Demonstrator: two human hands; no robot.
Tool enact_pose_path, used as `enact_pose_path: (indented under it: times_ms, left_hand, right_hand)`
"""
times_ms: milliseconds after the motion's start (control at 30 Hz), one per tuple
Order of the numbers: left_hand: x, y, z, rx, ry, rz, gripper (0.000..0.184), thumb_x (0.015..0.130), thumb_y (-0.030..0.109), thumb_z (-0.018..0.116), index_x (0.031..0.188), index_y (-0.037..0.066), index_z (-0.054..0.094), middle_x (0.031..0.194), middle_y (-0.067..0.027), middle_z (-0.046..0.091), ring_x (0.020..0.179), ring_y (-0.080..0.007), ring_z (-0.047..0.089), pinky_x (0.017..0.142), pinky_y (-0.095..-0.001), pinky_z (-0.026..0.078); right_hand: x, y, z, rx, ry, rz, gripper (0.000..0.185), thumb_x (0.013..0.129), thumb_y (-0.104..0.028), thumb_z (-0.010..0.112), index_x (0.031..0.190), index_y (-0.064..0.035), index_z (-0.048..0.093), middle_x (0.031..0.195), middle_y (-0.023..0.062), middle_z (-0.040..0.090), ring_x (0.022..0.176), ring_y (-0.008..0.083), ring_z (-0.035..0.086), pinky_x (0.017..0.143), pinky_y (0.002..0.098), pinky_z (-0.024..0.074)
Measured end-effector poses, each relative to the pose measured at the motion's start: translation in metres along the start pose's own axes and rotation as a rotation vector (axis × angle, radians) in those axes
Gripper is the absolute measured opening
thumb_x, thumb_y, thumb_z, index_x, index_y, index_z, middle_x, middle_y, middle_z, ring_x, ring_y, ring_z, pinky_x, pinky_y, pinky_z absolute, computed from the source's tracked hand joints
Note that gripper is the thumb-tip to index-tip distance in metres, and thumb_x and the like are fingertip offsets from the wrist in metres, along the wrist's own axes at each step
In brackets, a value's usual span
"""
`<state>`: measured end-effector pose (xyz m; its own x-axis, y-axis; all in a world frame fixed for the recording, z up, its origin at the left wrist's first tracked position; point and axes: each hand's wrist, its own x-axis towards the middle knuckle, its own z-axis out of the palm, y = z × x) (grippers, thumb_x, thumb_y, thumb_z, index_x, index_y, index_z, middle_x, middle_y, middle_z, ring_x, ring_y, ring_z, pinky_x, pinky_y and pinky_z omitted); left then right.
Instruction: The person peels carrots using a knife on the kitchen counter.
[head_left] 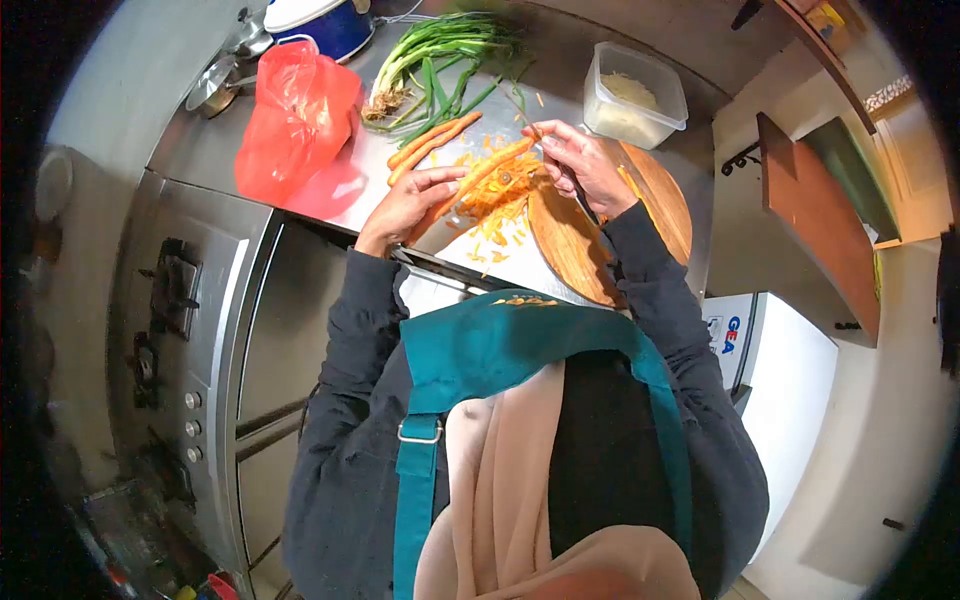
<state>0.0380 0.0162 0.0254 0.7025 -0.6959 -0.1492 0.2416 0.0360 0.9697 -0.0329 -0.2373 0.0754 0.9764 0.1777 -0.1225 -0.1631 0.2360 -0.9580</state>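
Observation:
A carrot (493, 166) slants over a pile of orange peelings (497, 205) on the counter. Its lower end is in my left hand (416, 203), whose fingers are closed round it. At the carrot's upper end, my right hand (590, 168) grips a knife (577, 190) with a dark blade pointing down toward the round wooden board (575, 245). Two more carrots (433, 143) lie just beyond my left hand, beside a bunch of green onions (430, 75). Some orange pieces rest on the board's right part, behind my right wrist.
A red plastic bag (295, 125) stands at the left of the steel counter. Behind it are a metal pan (214, 88) and a blue pot (325, 25). At the back right sits a clear container (635, 95) with pale contents. The stove (180, 330) is at the left.

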Motion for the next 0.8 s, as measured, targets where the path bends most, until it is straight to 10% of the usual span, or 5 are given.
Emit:
enact_pose_path:
  times_ms: [433, 800]
  left_hand:
    - [0.006, -0.011, 0.006, -0.071, 0.078, -0.067, 0.033, 0.086, 0.014, 0.055, 0.114, -0.003, 0.05, 0.079, -0.0019, 0.057, 0.062, -0.0071, 0.052, 0.054, -0.0194, 0.045]
    - [0.024, -0.027, 0.028, -0.569, 0.199, -0.045, 0.028, 0.092, 0.021, 0.043, 0.107, -0.002, 0.049, 0.073, -0.0046, 0.051, 0.059, -0.0091, 0.047, 0.048, -0.0196, 0.04]
  right_hand:
    - [0.02, 0.042, -0.007, 0.071, 0.121, 0.071, 0.023, 0.094, -0.027, 0.04, 0.103, -0.008, 0.048, 0.064, -0.0006, 0.05, 0.044, 0.0026, 0.037, 0.035, 0.0165, 0.0298]
    - [0.02, 0.065, 0.004, -0.131, 0.266, 0.213, 0.034, 0.094, -0.025, 0.041, 0.126, -0.0142, 0.041, 0.06, -0.003, 0.046, 0.038, 0.0027, 0.033, 0.033, 0.0181, 0.0259]
